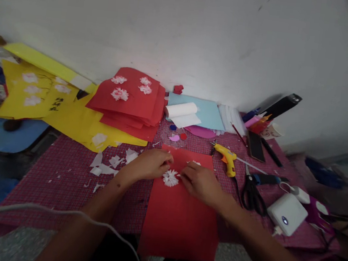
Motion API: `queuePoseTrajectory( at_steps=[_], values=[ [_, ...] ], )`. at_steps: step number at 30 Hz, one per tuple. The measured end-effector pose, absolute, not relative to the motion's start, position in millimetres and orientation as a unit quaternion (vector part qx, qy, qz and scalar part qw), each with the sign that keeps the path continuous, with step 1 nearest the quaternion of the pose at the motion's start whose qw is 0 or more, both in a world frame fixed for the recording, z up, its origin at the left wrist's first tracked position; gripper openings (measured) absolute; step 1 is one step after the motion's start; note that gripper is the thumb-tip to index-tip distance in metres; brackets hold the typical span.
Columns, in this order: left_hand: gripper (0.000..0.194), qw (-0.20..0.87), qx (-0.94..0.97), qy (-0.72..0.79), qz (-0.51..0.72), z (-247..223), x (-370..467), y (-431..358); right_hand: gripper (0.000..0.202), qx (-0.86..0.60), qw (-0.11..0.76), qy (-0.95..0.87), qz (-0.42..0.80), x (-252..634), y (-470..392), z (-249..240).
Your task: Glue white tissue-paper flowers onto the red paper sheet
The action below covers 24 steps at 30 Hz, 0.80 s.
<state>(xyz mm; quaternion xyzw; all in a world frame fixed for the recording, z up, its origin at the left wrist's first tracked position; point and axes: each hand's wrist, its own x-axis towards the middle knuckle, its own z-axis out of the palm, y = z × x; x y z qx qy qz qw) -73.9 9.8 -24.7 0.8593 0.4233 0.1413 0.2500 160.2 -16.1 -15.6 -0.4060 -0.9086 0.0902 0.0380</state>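
A sheet of red paper (182, 220) lies in front of me and hangs over the table's near edge. On it sits a white crinkled paper flower (170, 178), between my two hands. My left hand (156, 164) is closed at the flower's upper left, its fingertips curled together; whatever they pinch is too small to make out. My right hand (201, 183) is closed too, fingers bent down over the paper at the flower's right side, and what lies under them is hidden. Another white paper flower (194, 163) shows partly behind the right hand.
Torn white paper scraps (105, 169) lie left. Behind are stacked red sheets (135, 109) with pinkish flowers, yellow sheets (76, 120) and a white paper roll (181, 110). Rightward are a yellow glue gun (228, 159), black scissors (253, 194), a phone (256, 146) and a white box (287, 213). A cable (87, 217) crosses the front.
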Motion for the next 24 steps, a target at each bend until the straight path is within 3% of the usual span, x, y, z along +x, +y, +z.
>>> queuePoseTrajectory(
  at_steps=[13,24],
  values=[
    [0.013,0.241,0.861,0.423,0.148,-23.9,-74.4,8.6,0.019,-0.371,0.071,-0.919,0.112,158.5,-11.7,-27.0],
    [0.012,0.236,0.862,0.425,0.142,-22.9,-74.8,8.1,0.019,-0.388,0.043,-0.914,0.11,151.6,-13.6,-27.3]
  ],
)
